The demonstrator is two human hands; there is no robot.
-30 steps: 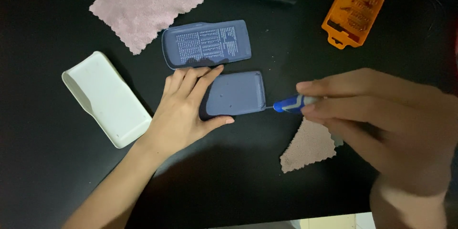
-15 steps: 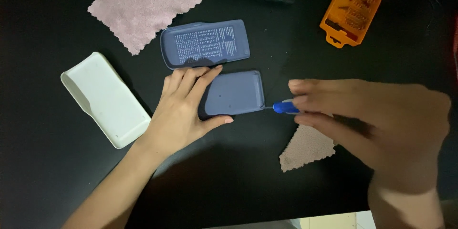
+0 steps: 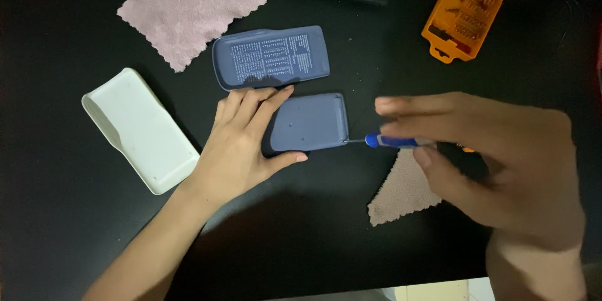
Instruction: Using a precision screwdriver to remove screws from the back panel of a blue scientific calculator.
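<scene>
I'm seeing a pink cloth (image 3: 404, 191) lying partly under my right hand (image 3: 495, 157), which is pinching a blue screwdriver (image 3: 392, 142) (tip hard to make out) at the edge of the blue case (image 3: 308, 123). My left hand (image 3: 241, 144) is lying flat, fingers pressing the case down. Farther off: a printed cover (image 3: 271, 57), an orange bit box (image 3: 467, 9).

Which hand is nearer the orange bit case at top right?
Right. The right hand sits just below the orange bit case; the left hand rests far off on the blue device.
</scene>
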